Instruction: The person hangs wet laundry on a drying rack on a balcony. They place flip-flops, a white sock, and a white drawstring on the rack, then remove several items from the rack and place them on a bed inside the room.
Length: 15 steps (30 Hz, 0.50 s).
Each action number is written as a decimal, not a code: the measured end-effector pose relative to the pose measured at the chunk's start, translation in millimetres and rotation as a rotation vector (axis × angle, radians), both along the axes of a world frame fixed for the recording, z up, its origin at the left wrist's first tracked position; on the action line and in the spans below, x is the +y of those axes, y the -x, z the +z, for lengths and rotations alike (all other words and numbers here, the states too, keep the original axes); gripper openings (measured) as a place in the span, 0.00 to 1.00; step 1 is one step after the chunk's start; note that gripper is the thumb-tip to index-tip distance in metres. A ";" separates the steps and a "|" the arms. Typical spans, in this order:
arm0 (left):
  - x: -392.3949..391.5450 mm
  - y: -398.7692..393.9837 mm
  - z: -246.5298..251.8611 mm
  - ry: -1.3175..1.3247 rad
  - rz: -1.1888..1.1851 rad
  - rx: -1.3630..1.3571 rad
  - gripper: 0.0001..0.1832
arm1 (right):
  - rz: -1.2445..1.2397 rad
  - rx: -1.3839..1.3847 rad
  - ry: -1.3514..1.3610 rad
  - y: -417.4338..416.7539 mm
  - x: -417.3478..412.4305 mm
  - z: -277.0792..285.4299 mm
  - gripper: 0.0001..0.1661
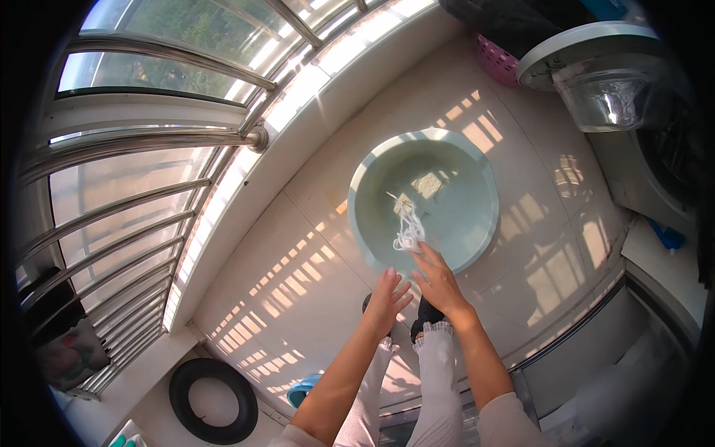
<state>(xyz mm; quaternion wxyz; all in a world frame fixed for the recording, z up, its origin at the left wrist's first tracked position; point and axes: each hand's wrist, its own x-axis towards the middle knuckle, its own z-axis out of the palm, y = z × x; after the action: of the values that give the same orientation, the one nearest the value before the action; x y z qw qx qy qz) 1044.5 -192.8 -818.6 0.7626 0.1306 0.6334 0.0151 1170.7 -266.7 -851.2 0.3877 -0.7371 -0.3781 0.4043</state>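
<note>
A round pale green plastic basin [489, 229] with water in it sits on the tiled floor before me. A bundle of white cord [410, 228] lies in its near part, with looped strands and a loose end pointing away. My right hand [438, 279] reaches over the near rim, its fingertips at the cord's near end; whether they grip it cannot be told. My left hand [386, 302] is just outside the near rim, fingers apart, holding nothing. Pale flat pieces [428, 185] and thin dark strands show farther inside the basin.
Metal railings [162, 137] and a ledge run along the left. A front-loading washing machine [631, 162] with its door open stands at right, near a pink perforated basket [496, 60]. A black inner tube [213, 400] and a blue plastic container [301, 391] are at lower left.
</note>
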 end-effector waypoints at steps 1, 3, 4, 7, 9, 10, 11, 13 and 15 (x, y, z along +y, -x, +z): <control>3.6 -7.1 11.8 0.070 0.095 -0.004 0.36 | 0.028 -0.022 -0.017 9.7 -10.3 24.5 0.22; 10.7 -6.5 25.6 0.131 0.122 -0.216 0.30 | 0.071 -0.026 -0.077 18.0 -19.3 88.0 0.19; 11.8 -12.4 43.8 0.108 0.102 -0.227 0.27 | 0.076 -0.075 -0.107 23.7 -25.4 114.4 0.17; 11.7 -13.9 93.5 -0.021 -0.062 -0.230 0.15 | 0.053 -0.106 -0.185 23.3 -40.0 179.3 0.14; 6.4 -11.8 132.5 -0.066 -0.131 -0.206 0.11 | -0.058 -0.066 -0.203 17.5 -48.9 216.1 0.14; 0.5 -16.7 162.7 -0.131 -0.113 -0.136 0.09 | -0.155 -0.033 -0.198 12.6 -53.0 229.4 0.14; -1.3 -15.1 185.6 -0.150 -0.180 -0.155 0.09 | -0.250 0.000 -0.194 8.6 -55.3 243.6 0.14; 0.6 -10.9 231.7 -0.194 -0.322 -0.200 0.10 | -0.359 0.052 -0.211 -1.8 -51.8 272.4 0.14; 0.1 -14.7 280.9 -0.180 -0.470 -0.224 0.11 | -0.433 0.068 -0.345 -8.2 -39.4 292.7 0.18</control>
<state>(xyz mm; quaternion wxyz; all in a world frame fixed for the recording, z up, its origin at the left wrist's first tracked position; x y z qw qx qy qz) 1059.2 -192.6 -537.8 0.7957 0.3387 0.4937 -0.0916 1178.8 -306.1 -558.6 0.5976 -0.7096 -0.2617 0.2662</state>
